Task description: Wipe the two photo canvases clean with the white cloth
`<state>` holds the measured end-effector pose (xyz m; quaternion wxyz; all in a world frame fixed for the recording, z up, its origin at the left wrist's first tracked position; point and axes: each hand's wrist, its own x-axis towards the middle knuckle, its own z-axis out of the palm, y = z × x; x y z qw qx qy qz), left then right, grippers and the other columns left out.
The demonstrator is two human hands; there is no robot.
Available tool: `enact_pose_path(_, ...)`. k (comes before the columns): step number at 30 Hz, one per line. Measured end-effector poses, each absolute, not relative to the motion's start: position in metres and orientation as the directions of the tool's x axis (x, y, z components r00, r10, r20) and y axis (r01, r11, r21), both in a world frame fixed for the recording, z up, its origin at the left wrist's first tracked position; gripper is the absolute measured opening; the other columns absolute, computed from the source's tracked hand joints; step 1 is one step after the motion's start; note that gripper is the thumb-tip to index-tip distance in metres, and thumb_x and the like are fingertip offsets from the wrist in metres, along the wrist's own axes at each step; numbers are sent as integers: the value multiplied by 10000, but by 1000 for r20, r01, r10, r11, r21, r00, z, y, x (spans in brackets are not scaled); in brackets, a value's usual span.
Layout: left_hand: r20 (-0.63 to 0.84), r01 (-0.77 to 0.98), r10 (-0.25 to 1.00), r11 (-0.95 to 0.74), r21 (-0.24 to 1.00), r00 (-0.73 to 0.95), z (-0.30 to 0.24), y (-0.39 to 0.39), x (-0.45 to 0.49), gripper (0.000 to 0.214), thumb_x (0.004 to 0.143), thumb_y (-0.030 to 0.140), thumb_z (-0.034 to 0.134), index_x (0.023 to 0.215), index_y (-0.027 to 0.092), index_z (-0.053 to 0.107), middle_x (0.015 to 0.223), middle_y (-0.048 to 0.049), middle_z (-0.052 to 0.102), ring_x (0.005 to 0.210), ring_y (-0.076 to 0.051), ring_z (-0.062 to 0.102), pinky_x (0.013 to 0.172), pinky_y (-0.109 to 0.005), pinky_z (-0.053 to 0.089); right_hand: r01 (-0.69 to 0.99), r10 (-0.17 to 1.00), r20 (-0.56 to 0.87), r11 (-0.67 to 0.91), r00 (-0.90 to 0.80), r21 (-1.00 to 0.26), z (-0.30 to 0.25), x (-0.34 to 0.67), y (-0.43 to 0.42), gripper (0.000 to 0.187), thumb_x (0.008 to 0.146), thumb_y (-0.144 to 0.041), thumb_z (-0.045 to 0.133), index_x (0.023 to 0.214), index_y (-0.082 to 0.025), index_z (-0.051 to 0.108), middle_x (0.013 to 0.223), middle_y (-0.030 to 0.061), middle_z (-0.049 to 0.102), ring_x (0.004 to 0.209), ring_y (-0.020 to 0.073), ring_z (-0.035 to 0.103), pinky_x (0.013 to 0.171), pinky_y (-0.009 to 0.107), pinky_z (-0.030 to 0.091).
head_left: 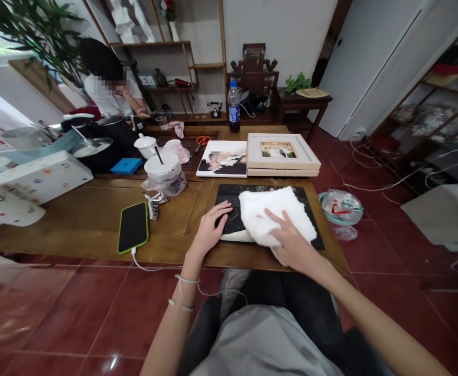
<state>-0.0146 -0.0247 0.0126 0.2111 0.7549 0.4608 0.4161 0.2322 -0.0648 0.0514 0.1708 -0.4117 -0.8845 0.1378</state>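
Note:
A dark photo panel [232, 201] lies flat on the wooden table [95, 209] in front of me. My left hand [210, 227] rests on its left edge with fingers stretched flat, holding it down. My right hand [289, 240] presses a white cloth [266, 211] onto the panel's surface, fingers laid over the cloth's near side. The cloth covers the middle and right of the panel.
Beyond the panel lie a printed photo canvas [223, 158] and a stacked white frame [279, 152]. A phone in a green case [133, 227], a hair clip [154, 203], a bagged drink cup [164, 172], a bottle [234, 107] and scissors [202, 140] are there too. Another person [109, 86] sits at the far left. A plastic bag [340, 208] lies on the floor.

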Motion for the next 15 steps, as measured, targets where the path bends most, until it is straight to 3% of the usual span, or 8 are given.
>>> enact_pose_path(6,428,521,875,-480,706,225,11,-23,-14,264,900,190,443,1063,176,650,1213,-84,617,1207,-204,512,1049,-414,388,633,738,85,627,-669,-455,67,227,-112,594,548,24,387,1040,-189,641,1402,53,448,1382,234,212,1120,569,106)
enact_pose_path(11,435,516,871,-486,705,227,12,-24,-14,267,901,197,440,1070,184,646,1213,-80,617,1207,-211,513,1050,-430,384,669,770,156,620,-619,-410,57,230,-66,474,611,-1,420,994,-166,645,1382,122,462,1324,225,349,1125,520,157)
enact_pose_path(15,432,514,874,-483,709,224,14,-25,-14,270,901,202,441,1079,178,643,1210,-85,619,1204,-211,516,1046,-422,389,725,814,159,573,-559,-382,52,229,-10,404,660,-15,426,973,-153,641,1327,139,521,1319,231,357,1119,504,176)
